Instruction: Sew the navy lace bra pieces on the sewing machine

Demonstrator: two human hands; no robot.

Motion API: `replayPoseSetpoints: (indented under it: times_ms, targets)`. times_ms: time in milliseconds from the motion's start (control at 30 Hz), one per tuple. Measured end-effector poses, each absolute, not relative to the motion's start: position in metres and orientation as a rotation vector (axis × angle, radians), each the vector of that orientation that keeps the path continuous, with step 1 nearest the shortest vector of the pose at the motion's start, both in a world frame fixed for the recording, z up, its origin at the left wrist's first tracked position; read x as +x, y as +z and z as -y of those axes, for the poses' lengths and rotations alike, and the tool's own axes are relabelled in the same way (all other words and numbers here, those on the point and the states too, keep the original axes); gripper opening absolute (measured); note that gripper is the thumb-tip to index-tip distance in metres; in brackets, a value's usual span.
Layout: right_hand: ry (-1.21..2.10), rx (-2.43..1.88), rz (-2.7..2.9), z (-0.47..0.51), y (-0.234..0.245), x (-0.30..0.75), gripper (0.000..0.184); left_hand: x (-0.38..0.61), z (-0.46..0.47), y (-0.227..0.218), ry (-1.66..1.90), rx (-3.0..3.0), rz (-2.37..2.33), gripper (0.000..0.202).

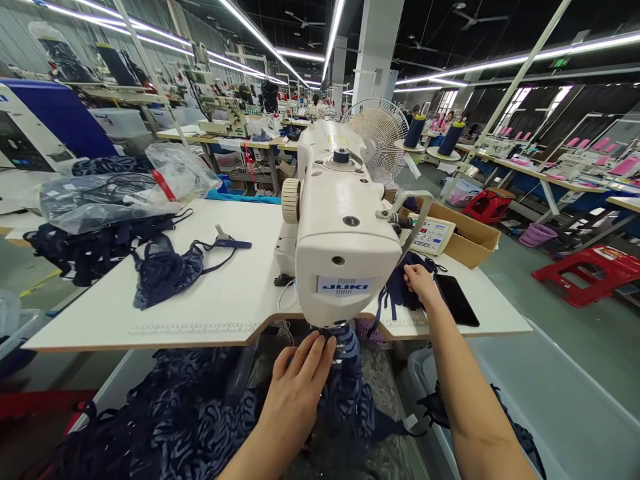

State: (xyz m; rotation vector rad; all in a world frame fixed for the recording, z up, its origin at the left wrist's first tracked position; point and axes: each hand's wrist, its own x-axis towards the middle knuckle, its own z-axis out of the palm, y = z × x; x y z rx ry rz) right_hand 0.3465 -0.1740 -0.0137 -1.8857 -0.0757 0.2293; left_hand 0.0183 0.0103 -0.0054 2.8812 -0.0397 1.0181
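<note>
Factory floor, white sewing table [210, 300]: our left hand [300, 380] lies flat, fingers stretched, pressing navy lace [350, 387] under the machine [345, 220] (needle hidden). Our right hand [420, 280] pinches more of it alongside. Looks mid-seam; 1 piece [165, 270] waits on the table, more in our lap. Label [345, 287] reads JUKI.

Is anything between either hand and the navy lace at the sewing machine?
Nothing visible. The left hand lies flat on the navy lace just below the sewing machine head. The right hand touches dark fabric on the table beside it. The head hides the needle area.
</note>
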Motion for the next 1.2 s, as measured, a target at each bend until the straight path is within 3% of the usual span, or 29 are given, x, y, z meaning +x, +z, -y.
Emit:
replayPoseSetpoints:
  times_ms: [300,433,600,667,767,833,900,1067,1133,1200]
  targets:
    - [0.058,-1.122,0.056,0.226,0.032,0.307,0.022,0.016,-0.01,-0.003,0.937,2.973,0.044,0.056]
    - [0.297,-0.857,0.074,0.204,0.029,0.246,0.025,0.013,-0.013,0.01,0.836,3.15,0.216,0.045]
    - [0.464,-0.907,0.15,0.173,0.026,0.184,0.021,0.0,-0.016,0.027,0.6,3.287,0.338,0.034]
    - [0.506,-0.966,0.152,0.165,0.023,0.173,0.024,-0.006,-0.016,0.032,0.51,3.277,0.297,0.053]
    - [0.554,-1.055,0.158,0.151,0.015,0.165,0.03,-0.01,-0.013,0.037,0.426,3.163,0.271,0.113]
    - [0.589,-1.085,0.194,0.143,0.01,0.162,0.032,-0.006,-0.009,0.037,0.459,3.096,0.212,0.124]
    - [0.584,-1.109,0.242,0.136,0.005,0.161,0.032,0.001,-0.004,0.036,0.53,3.105,0.119,0.112]
    - [0.47,-1.255,0.314,0.128,-0.005,0.164,0.033,0.015,0.006,0.024,0.774,3.185,0.02,0.039]
    - [0.451,-1.324,0.348,0.128,-0.008,0.165,0.033,0.015,0.007,0.022,0.748,3.172,0.097,0.027]
    - [0.448,-1.367,0.38,0.129,-0.01,0.167,0.033,0.015,0.008,0.022,0.673,3.189,0.153,0.027]
